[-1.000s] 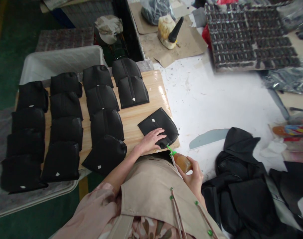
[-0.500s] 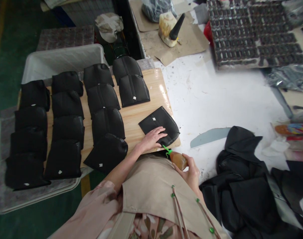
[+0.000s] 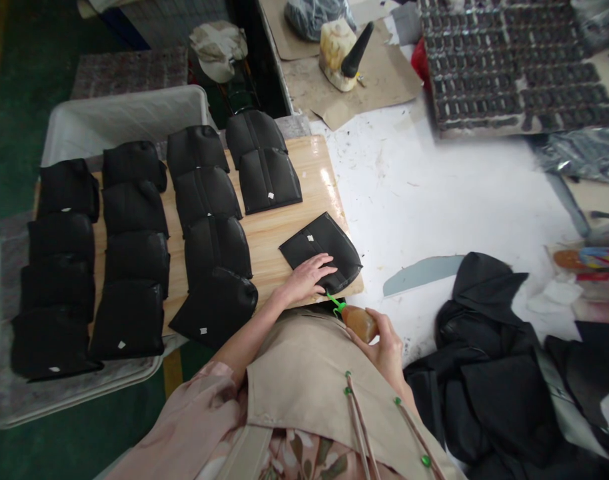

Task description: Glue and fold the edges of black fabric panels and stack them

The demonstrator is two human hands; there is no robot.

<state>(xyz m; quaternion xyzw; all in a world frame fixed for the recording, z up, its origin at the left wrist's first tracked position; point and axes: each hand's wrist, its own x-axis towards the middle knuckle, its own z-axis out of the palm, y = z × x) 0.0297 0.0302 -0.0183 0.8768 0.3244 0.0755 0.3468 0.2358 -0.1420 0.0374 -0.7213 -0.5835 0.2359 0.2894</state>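
My left hand [image 3: 308,277] lies flat, fingers spread, on a black fabric piece [image 3: 324,248] at the near right corner of a wooden board [image 3: 279,230]. My right hand [image 3: 384,347] is closed round a small amber glue bottle [image 3: 359,321] with a green nozzle. The nozzle tip points at the near edge of that piece, just beside my left fingertips. Several more black fabric pieces [image 3: 204,193] lie in rows across the board to the left.
A heap of black fabric [image 3: 494,373] lies on the white table [image 3: 434,200] at the right. At the back stand a dark tray of small parts [image 3: 509,60], a stained jug with a black cone [image 3: 340,50] on cardboard, and a white bin [image 3: 119,120].
The bottle's nozzle has moved left and up to the piece's near edge. My left hand has stayed pressed on the piece. The view has shifted slightly.
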